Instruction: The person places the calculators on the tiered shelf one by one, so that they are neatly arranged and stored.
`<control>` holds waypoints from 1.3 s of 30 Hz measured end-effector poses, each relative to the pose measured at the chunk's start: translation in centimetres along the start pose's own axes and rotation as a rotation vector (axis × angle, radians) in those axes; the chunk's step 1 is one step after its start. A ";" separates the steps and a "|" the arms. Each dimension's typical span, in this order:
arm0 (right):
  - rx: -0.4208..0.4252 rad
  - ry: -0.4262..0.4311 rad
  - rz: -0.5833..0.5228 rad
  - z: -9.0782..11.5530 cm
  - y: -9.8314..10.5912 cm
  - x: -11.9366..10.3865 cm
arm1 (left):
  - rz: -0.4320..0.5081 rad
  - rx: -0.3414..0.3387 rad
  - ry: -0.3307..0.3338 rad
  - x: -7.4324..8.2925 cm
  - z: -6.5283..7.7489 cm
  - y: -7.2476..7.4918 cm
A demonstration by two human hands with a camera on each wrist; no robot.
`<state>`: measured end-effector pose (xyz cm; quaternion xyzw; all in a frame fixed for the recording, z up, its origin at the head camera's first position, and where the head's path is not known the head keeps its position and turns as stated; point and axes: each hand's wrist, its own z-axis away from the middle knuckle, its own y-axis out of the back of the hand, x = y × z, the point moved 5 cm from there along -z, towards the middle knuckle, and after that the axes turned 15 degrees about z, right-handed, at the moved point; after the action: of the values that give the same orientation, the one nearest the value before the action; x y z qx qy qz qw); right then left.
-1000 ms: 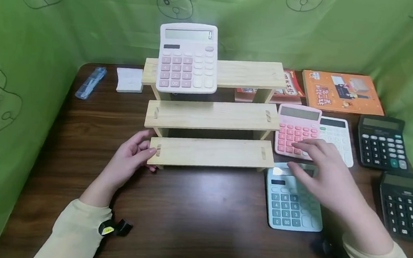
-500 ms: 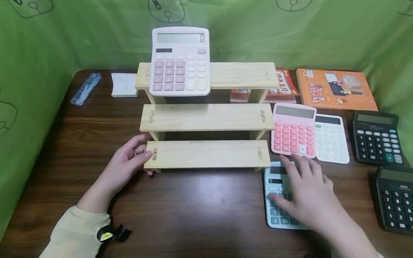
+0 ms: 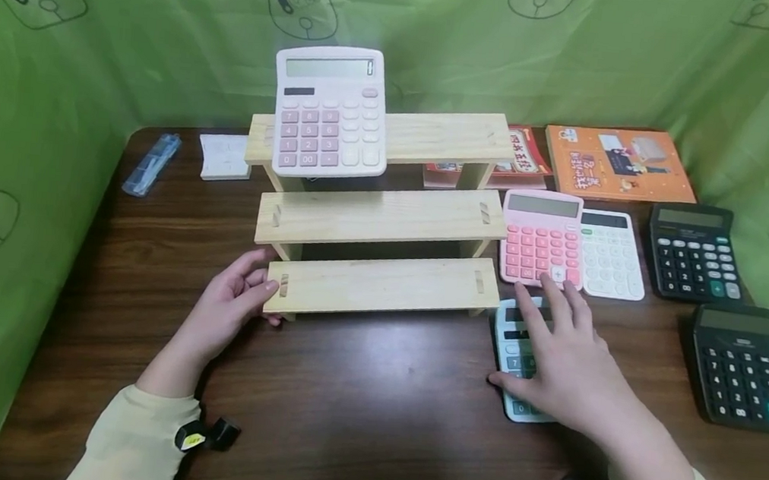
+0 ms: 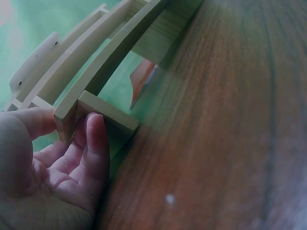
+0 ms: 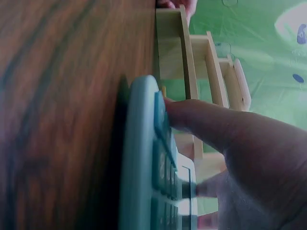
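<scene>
My left hand (image 3: 223, 313) grips the left end of the lowest board of a three-tier wooden shelf (image 3: 380, 287). In the left wrist view the thumb lies on the board's outer side, with the fingers curled in by the leg (image 4: 108, 111). My right hand (image 3: 572, 367) is spread over a light blue calculator (image 3: 517, 358) on the table, hiding much of it. The right wrist view has its thumb (image 5: 201, 117) close over the keys of the blue calculator (image 5: 138, 158). A pale pink-and-white calculator (image 3: 328, 132) leans on the top tier, its display showing 0.
Beside the shelf lie a pink calculator (image 3: 541, 242) and a white one (image 3: 613, 256). Two black calculators (image 3: 692, 252) are at far right. An orange book (image 3: 617, 165), red books (image 3: 522, 157), white paper pad (image 3: 225, 156) and blue packet (image 3: 151, 165) lie behind. Green curtains surround the table.
My right hand has come down and toward me from beside the pink calculator, spreading over the blue calculator. The left hand keeps its grip on the shelf. The head view has shifted slightly.
</scene>
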<state>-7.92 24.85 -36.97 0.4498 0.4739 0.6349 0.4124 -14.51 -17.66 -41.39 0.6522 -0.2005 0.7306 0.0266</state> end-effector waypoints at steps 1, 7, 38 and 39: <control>-0.002 -0.007 0.004 0.2 0.0 0.3 | 0.002 -0.001 0.000 -0.1 0.1 0.0; -0.025 -0.067 -0.028 1.0 -0.2 1.7 | 0.026 -0.026 -0.021 -0.1 0.2 0.0; 0.269 -0.084 -0.316 -3.2 7.6 2.1 | 0.027 -0.028 -0.012 -0.2 0.0 0.0; 0.287 -0.069 -0.308 -3.6 8.2 1.7 | 0.027 -0.026 -0.010 -0.3 0.0 0.0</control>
<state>-12.62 23.92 -29.21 0.4475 0.6081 0.4745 0.4525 -14.47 -17.62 -41.66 0.6526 -0.2186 0.7251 0.0243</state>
